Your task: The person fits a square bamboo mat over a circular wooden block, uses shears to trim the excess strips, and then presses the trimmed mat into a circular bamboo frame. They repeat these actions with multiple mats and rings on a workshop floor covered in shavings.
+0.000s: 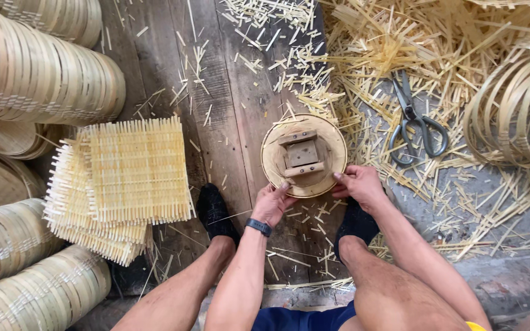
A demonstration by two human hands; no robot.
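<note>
i'm looking straight down between my knees at a round bamboo-rimmed disc (303, 155) lying flat on the dark wooden boards (228, 92), with small wooden blocks (302, 153) fixed across its middle. my left hand (271, 202) grips the disc's near edge, fingers curled over the rim, a dark band on the wrist. my right hand (358, 182) pinches the rim on the other side, fingertips closed on the edge. both hands touch the disc; neither is open. my feet in black shoes (216, 211) sit just below it. to the left lies a stack of square woven bamboo mats (127, 178), and beyond them rows of stacked bamboo hoops (38, 73). on the right, scissors (417, 122) rest among loose bamboo offcuts (387, 55), near coiled bamboo strips (516, 110)
</note>
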